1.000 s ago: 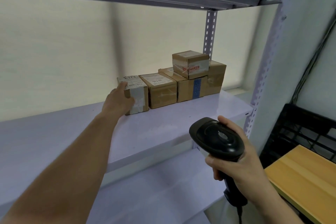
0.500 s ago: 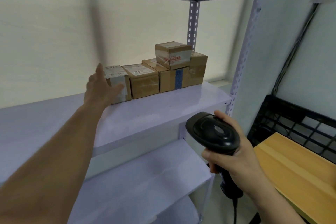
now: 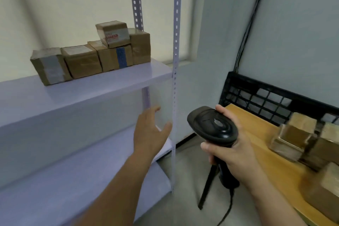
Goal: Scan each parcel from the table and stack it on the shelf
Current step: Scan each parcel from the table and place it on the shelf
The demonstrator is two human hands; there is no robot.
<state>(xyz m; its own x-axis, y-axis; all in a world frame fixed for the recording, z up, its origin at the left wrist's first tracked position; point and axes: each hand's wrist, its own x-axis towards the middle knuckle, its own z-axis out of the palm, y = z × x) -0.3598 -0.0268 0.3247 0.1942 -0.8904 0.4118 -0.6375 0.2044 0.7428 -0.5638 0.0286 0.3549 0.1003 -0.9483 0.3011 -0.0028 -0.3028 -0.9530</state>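
Several brown cardboard parcels stand in a row on the pale shelf (image 3: 110,86); the leftmost parcel (image 3: 50,66) has grey tape, and one small parcel (image 3: 113,33) sits on top of the row. My left hand (image 3: 149,134) hangs below that shelf with fingers spread, holding nothing. My right hand (image 3: 233,145) grips the black barcode scanner (image 3: 212,126) by its handle, head tilted up. More parcels (image 3: 293,135) lie on the wooden table (image 3: 256,134) at the right, blurred.
A black plastic crate (image 3: 260,95) stands behind the table against the wall. The shelf's perforated metal upright (image 3: 175,60) runs between my hands and the table. Dark cables (image 3: 244,42) hang down the wall. A lower shelf board (image 3: 55,189) lies under my left arm.
My left hand let go of the leftmost parcel on the shelf and dropped down and to the right. The view swung right, bringing the table's parcels into sight.
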